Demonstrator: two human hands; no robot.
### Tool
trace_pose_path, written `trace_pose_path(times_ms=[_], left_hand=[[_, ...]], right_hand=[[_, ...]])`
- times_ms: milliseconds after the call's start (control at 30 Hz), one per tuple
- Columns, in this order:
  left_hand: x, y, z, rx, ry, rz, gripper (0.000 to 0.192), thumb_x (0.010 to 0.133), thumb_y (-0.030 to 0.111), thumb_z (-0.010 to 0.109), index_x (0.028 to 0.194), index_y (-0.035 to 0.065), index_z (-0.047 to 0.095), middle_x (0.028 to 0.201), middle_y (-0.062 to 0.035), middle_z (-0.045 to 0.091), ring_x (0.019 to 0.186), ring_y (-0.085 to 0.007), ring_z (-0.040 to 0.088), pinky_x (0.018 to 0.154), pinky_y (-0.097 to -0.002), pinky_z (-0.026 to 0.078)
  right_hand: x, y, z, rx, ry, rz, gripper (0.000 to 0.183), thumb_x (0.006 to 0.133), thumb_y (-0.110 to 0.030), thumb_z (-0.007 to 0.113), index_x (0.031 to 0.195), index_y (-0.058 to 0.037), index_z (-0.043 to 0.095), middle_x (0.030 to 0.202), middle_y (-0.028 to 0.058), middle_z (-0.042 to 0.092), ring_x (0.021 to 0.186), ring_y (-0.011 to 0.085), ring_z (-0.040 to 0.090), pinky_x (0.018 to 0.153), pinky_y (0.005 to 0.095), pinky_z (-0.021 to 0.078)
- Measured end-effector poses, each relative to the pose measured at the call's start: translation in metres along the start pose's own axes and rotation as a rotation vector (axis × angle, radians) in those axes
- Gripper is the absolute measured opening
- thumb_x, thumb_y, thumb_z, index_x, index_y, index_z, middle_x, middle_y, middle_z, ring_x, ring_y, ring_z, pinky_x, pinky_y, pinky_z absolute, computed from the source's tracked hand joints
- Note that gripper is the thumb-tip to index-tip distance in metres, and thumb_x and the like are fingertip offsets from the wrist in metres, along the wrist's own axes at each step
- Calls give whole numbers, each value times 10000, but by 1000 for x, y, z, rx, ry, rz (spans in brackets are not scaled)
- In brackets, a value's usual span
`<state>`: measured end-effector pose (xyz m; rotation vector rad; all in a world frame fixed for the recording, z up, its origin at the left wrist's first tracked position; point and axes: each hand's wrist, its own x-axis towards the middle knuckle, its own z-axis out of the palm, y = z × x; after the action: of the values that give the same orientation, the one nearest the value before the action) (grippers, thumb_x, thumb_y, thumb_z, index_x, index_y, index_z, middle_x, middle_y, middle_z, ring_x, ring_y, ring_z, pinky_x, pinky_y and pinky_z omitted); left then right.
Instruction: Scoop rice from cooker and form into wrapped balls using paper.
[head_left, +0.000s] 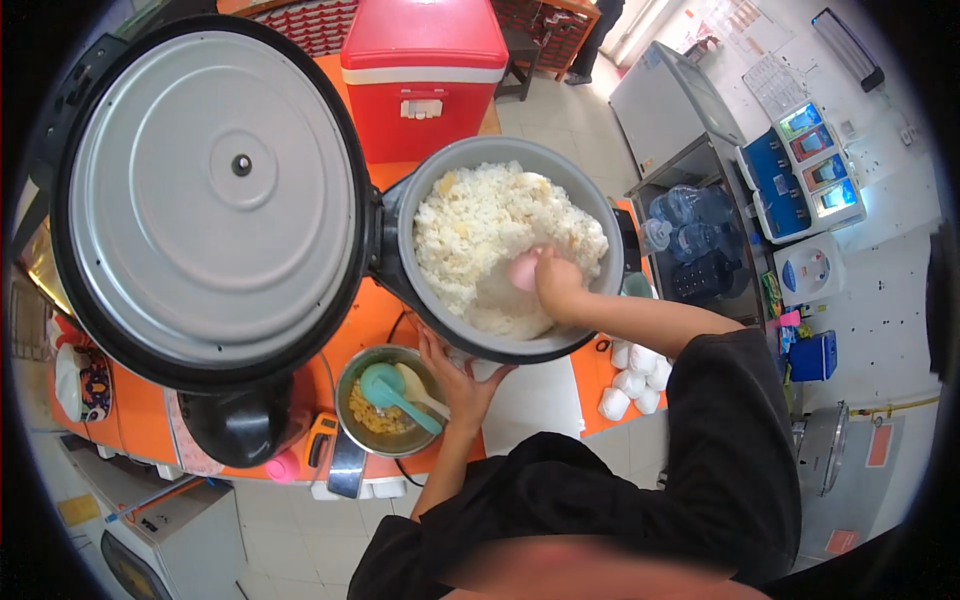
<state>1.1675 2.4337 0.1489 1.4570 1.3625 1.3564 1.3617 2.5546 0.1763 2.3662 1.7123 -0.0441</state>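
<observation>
My right hand (559, 285) reaches down inside the pot of a large rice cooker (416, 180). It grips a pink scoop or small bowl (523, 270), pressed into the white rice (495, 210). Yellowish pieces show among the rice, which is heaped towards the far and left sides. Against the cooker's near side rests my left hand (466, 390), thumb and fingers spread; something pale lies between them, partly hidden by the cooker. The cooker's lid (217, 187) stands fully swung back on the left.
Beside my left hand, a metal bowl (346, 416) holds yellow food, a teal ladle (401, 401) and a pale paddle. White wrapped bundles (643, 367) lie on the orange table at right. A red cooler box (424, 82) stands behind the cooker. Near the front edge are a phone (346, 465) and an orange-black tool (321, 439).
</observation>
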Motion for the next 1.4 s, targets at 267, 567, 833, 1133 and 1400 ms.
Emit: trace_pose_path(times_ms=[267, 567, 833, 1133, 1400], left_hand=[[-2, -10, 6, 2, 24, 9, 1287, 514, 331, 893, 1426, -14, 53, 1444, -265, 109, 1332, -414, 177, 1083, -454, 260], [0, -18, 7, 9, 20, 25, 1303, 512, 324, 892, 1424, -35, 32, 1463, -277, 97, 1341, -436, 161, 1087, -499, 218], [4, -5, 2, 77, 10, -2, 1294, 535, 290, 889, 1442, -6, 15, 1456, -265, 61, 1350, -425, 168, 1084, -457, 285], [-2, -7, 2, 28, -31, -42, 1321, 537, 262, 892, 1459, 30, -25, 1452, -232, 49, 1348, -404, 191, 941, -391, 474], [0, -11, 7, 58, -28, -57, 1372, 501, 168, 902, 1461, 83, -74, 1447, -189, 38, 1294, -340, 296, 908, -361, 507]], right_hand=[[18, -1, -6, 5, -539, -390, 520, 776, -314, 653, 1212, -48, 556, 935, 155, 685, 625, 263, 683, 581, 325, 545], [12, -16, -36, 53, -822, -624, 361, 800, -174, 576, 1158, -122, 588, 803, 143, 663, 622, 286, 655, 515, 377, 522], [25, 12, -61, -69, -502, -788, 331, 745, -81, 594, 1054, 33, 562, 801, 221, 639, 770, 381, 633, 647, 441, 502], [-24, 12, -60, 63, -196, -479, 377, 816, 4, 480, 1148, 171, 413, 832, 283, 625, 785, 388, 652, 679, 419, 531], [21, 5, -28, 82, -492, -397, 280, 828, -134, 548, 1018, 70, 563, 805, 236, 648, 698, 352, 666, 594, 424, 546]])
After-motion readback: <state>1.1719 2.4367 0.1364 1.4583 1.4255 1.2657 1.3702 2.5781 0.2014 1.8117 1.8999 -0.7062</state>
